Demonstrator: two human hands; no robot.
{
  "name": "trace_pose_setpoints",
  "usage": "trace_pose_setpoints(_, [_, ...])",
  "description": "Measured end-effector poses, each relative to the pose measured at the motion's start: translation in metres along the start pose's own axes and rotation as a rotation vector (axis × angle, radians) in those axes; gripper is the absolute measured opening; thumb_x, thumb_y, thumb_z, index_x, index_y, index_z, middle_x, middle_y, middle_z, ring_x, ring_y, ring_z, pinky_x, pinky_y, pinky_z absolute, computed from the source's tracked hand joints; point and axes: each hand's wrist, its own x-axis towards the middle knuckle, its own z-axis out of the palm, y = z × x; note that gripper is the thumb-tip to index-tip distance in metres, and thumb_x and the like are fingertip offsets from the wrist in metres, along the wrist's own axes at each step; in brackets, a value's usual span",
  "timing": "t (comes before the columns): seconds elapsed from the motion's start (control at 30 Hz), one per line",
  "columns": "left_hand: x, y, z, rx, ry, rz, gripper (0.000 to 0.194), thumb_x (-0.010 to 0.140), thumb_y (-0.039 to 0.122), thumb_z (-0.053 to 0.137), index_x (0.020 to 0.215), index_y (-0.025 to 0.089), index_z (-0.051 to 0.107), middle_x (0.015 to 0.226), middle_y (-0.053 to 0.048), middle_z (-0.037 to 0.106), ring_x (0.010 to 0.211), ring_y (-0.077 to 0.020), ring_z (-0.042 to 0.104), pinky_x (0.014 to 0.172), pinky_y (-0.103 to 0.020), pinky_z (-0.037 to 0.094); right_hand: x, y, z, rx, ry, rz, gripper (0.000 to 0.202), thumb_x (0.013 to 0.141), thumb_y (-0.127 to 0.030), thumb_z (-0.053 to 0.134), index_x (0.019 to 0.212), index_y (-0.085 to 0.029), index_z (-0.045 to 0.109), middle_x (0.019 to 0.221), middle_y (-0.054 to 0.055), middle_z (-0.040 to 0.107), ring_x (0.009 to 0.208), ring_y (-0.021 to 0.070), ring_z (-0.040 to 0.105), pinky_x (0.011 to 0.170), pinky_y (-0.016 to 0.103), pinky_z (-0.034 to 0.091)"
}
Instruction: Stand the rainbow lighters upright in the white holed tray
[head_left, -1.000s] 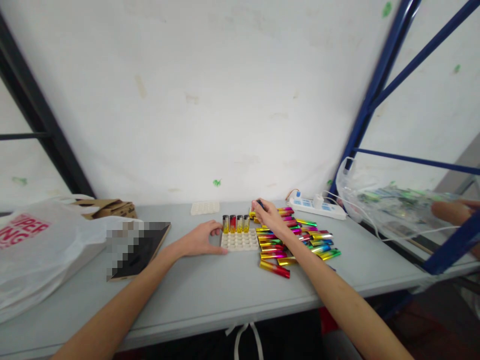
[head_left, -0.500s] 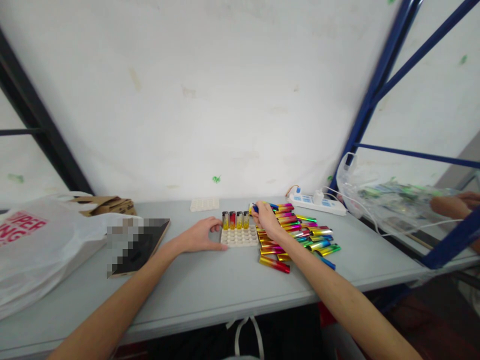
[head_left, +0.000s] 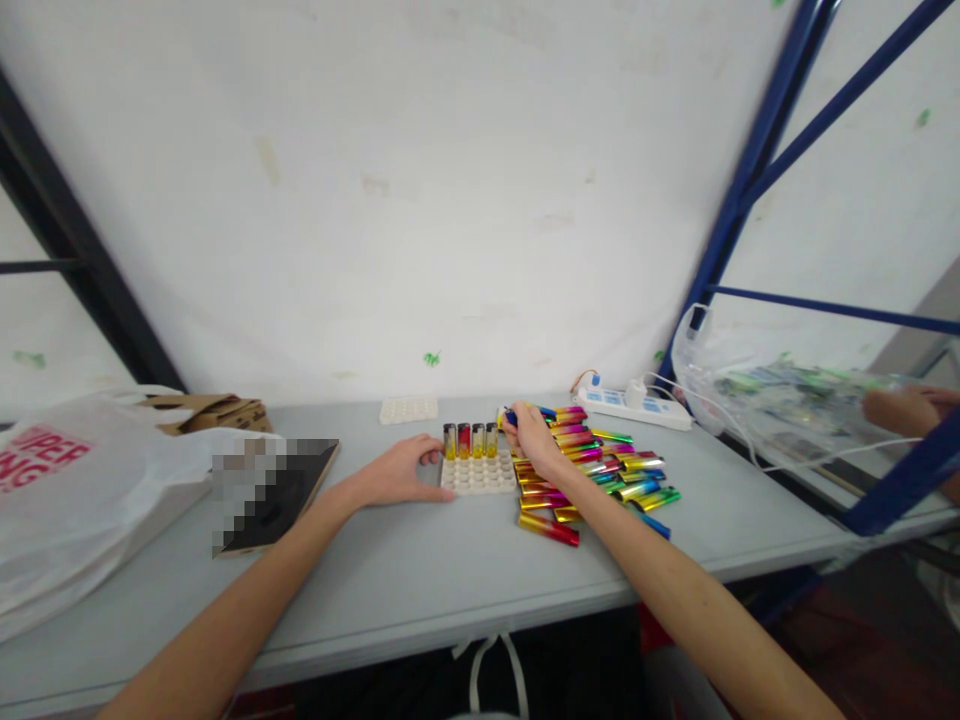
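A white tray with rows of round holes (head_left: 480, 478) lies on the table. Several lighters (head_left: 478, 441) stand upright in its back row, most with yellow lower parts and one red. My left hand (head_left: 401, 472) is curved around the tray's left side, its thumb at the front left corner and its fingers near the back. Just right of the tray, my right hand (head_left: 531, 438) is closed on a lighter; only its dark blue end (head_left: 511, 415) shows between the fingers. Under and beside that wrist spreads a pile of shiny metallic-coloured lighters (head_left: 577, 470).
Another white tray (head_left: 409, 409) lies near the wall. A power strip (head_left: 634, 404) with cables is behind the pile. To the left are a dark flat panel (head_left: 296, 500), cardboard (head_left: 217, 412) and a white plastic bag (head_left: 97, 510). At right, another person's hand (head_left: 907, 408) is near a clear bag (head_left: 795, 385).
My hands, the tray and the lighters look the same. The view has shifted very slightly, and the other person's hand at the right has moved a little.
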Motion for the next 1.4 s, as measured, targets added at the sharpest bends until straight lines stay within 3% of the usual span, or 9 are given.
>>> trace_pose_setpoints(0.1, [-0.001,0.000,0.000,-0.012,0.004,-0.003,0.063,0.066,0.067,0.074,0.105,0.018,0.063,0.099,-0.006,0.063,0.091,-0.0244,0.060,0.081,-0.033,0.048,0.004,0.005,-0.001,0.013,-0.013,0.013,0.054,0.093,-0.065,0.034,0.059,-0.023,0.038,0.048,-0.005,0.028,0.041,0.0099,0.023,0.042,0.025,0.018])
trace_pose_setpoints(0.2, [-0.001,0.000,0.000,-0.022,0.016,-0.004,0.063,0.065,0.067,0.074,0.105,0.019,0.063,0.099,-0.005,0.064,0.091,-0.0244,0.060,0.081,-0.033,0.048,0.009,0.010,-0.004,0.034,-0.058,-0.024,0.061,0.090,-0.076,0.032,0.073,-0.021,0.052,0.051,-0.007,0.032,0.042,0.0098,0.026,0.043,0.024,0.021])
trace_pose_setpoints(0.37, [0.000,-0.001,0.001,-0.011,0.009,-0.001,0.063,0.066,0.068,0.073,0.104,0.019,0.063,0.098,-0.005,0.063,0.090,-0.0241,0.059,0.081,-0.032,0.047,0.017,0.009,-0.015,-0.067,-0.045,-0.200,0.055,0.093,-0.068,0.036,0.106,-0.020,0.058,0.068,-0.004,0.052,0.054,0.0123,0.048,0.054,0.025,0.039])
trace_pose_setpoints(0.57, [0.000,-0.001,0.001,-0.016,0.011,0.003,0.062,0.066,0.067,0.074,0.103,0.019,0.063,0.097,-0.005,0.062,0.090,-0.0232,0.059,0.080,-0.032,0.047,0.015,0.005,-0.029,-0.317,-0.078,-0.291,0.036,0.091,-0.055,0.054,0.088,-0.019,0.057,0.079,0.002,0.068,0.072,0.0159,0.061,0.069,0.027,0.044])
trace_pose_setpoints(0.8, [0.000,-0.002,0.001,-0.003,-0.001,-0.004,0.063,0.066,0.067,0.074,0.105,0.018,0.062,0.100,-0.005,0.063,0.091,-0.0246,0.060,0.081,-0.033,0.047,0.011,0.004,-0.037,-0.300,-0.175,-0.221,0.039,0.087,-0.055,0.062,0.104,-0.020,0.058,0.084,0.002,0.071,0.071,0.0168,0.063,0.065,0.027,0.047])
trace_pose_setpoints(0.97, [0.001,-0.004,0.002,0.002,-0.009,0.002,0.062,0.068,0.066,0.074,0.104,0.018,0.062,0.099,-0.005,0.062,0.091,-0.0244,0.059,0.080,-0.032,0.046,0.013,0.011,-0.043,-0.412,-0.244,-0.331,0.030,0.087,-0.046,0.066,0.099,-0.018,0.062,0.095,0.004,0.070,0.085,0.0184,0.064,0.078,0.031,0.050])
trace_pose_setpoints(1.07, [0.001,-0.004,0.002,-0.008,-0.004,0.007,0.063,0.067,0.065,0.074,0.105,0.018,0.063,0.098,-0.005,0.062,0.091,-0.0243,0.059,0.080,-0.032,0.046,0.013,0.012,-0.046,-0.482,-0.319,-0.337,0.028,0.087,-0.041,0.066,0.102,-0.018,0.062,0.091,0.004,0.069,0.084,0.0187,0.064,0.078,0.032,0.050])
trace_pose_setpoints(1.23, [0.001,-0.003,0.002,-0.008,-0.007,0.000,0.063,0.067,0.065,0.074,0.108,0.019,0.063,0.100,-0.005,0.063,0.092,-0.0251,0.060,0.082,-0.032,0.047,0.008,-0.001,-0.047,-0.417,-0.252,-0.348,0.028,0.089,-0.043,0.064,0.103,-0.018,0.061,0.090,0.004,0.069,0.082,0.0183,0.064,0.076,0.032,0.050])
trace_pose_setpoints(1.4, [0.001,-0.004,0.003,-0.009,0.015,0.017,0.064,0.066,0.067,0.074,0.106,0.018,0.064,0.098,-0.005,0.063,0.090,-0.0250,0.060,0.079,-0.032,0.047,0.006,-0.002,-0.051,-0.350,-0.332,-0.305,0.033,0.086,-0.046,0.067,0.103,-0.019,0.061,0.091,0.004,0.070,0.084,0.0191,0.066,0.078,0.033,0.052])
